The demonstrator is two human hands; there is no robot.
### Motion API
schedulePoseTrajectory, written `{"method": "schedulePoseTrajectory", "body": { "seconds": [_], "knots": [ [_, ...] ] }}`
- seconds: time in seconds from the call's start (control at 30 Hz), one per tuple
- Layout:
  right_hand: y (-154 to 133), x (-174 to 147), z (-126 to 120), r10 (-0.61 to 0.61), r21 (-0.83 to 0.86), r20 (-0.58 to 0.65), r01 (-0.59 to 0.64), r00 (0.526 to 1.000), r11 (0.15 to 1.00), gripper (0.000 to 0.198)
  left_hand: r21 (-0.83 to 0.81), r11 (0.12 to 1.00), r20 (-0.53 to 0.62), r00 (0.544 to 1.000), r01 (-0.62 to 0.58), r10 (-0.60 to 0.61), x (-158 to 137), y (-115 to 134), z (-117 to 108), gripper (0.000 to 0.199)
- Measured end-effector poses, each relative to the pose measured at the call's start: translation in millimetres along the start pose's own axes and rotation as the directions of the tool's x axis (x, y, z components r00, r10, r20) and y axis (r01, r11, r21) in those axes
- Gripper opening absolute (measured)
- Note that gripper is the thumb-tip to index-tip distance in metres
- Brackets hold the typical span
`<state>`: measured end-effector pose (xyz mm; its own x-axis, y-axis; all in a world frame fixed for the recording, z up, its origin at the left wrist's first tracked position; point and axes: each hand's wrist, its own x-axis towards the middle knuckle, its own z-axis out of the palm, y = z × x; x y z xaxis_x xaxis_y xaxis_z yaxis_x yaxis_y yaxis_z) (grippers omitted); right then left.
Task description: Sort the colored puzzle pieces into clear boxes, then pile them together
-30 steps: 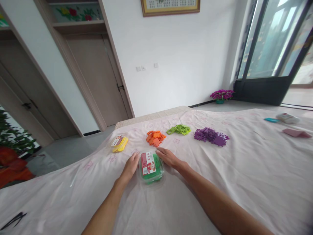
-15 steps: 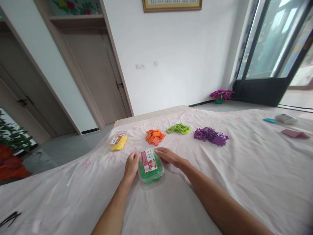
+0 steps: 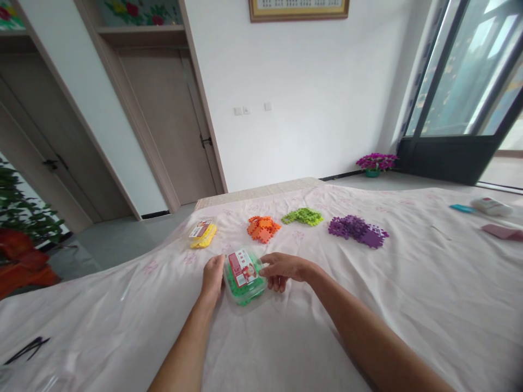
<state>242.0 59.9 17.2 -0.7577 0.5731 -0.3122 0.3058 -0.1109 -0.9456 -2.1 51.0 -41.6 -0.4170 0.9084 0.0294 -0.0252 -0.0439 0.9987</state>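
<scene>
A clear plastic box [image 3: 246, 291] filled with green pieces, with a red and white label on its lid, lies on the cloth in front of me. My left hand [image 3: 213, 276] grips its left side, the thumb along the edge and the fingers mostly hidden. My right hand [image 3: 286, 268] is at the right edge of the box, index finger and thumb apart and touching near the lid's rim, the other fingers loosely bent beside it. Beyond the box lie loose piles of orange pieces [image 3: 263, 229], light green pieces [image 3: 304, 216] and purple pieces [image 3: 357, 231].
Another clear box with yellow pieces [image 3: 204, 237] sits to the left. A pale flowered cloth [image 3: 368, 305] covers the surface. At far right are a blue item [image 3: 462, 208], a white pack [image 3: 491, 206] and a pink item [image 3: 502, 232]. Black straps [image 3: 30, 348] lie at lower left.
The green box has shifted slightly left and turned a little. My right hand has loosened from its far right corner and come nearer along the right edge, fingers spreading.
</scene>
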Motion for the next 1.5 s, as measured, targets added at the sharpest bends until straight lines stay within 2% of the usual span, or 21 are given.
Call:
{"method": "schedulePoseTrajectory", "body": {
  "seconds": [0.2, 0.57, 0.9, 1.03, 1.23, 1.4, 1.5],
  "knots": [
    [3.4, 2.1, 2.0, -0.019, 0.059, 0.056, 0.016, 0.998, 0.998, 0.06, -0.079, 0.995, 0.008, 0.998, 0.067, -0.067, -0.2, 5.6, -0.1, 0.032],
    [4.6, 4.1, 6.6, -0.071, 0.036, 0.01, 0.07, 0.997, 0.997, 0.054, -0.19, 0.979, -0.051, 0.995, 0.075, -0.086, 1.5, 5.1, 2.6, 0.027],
    [0.7, 7.0, 13.5, 0.008, 0.045, -0.062, -0.006, 0.998, 0.999, 0.045, -0.181, 0.982, -0.124, 0.989, 0.061, -0.084, 4.3, 1.4, 4.4, 0.024],
    [-0.4, 6.7, 13.9, 0.041, 0.044, -0.097, -0.037, 0.994, 0.998, 0.042, -0.168, 0.982, -0.08, 0.991, 0.091, -0.105, 6.1, 2.2, 1.4, 0.024],
    [5.8, 12.7, 10.6, 0.052, 0.042, -0.089, -0.049, 0.995, 0.998, 0.038, -0.18, 0.967, 0.03, 0.984, 0.18, -0.178, 12.2, 4.4, 0.3, 0.034],
    [18.9, 23.6, 9.5, 0.009, 0.116, -0.104, 0.003, 0.995, 0.993, 0.017, -0.238, 0.955, 0.021, 0.984, 0.177, -0.178, 15.0, 3.1, 1.6, 0.034],
    [23.1, 25.6, 9.4, -0.031, 0.155, -0.11, 0.048, 0.994, 0.987, 0.026, -0.254, 0.952, 0.004, 0.984, 0.171, -0.176, 15.8, 2.8, 1.4, 0.032]
  ]
}}
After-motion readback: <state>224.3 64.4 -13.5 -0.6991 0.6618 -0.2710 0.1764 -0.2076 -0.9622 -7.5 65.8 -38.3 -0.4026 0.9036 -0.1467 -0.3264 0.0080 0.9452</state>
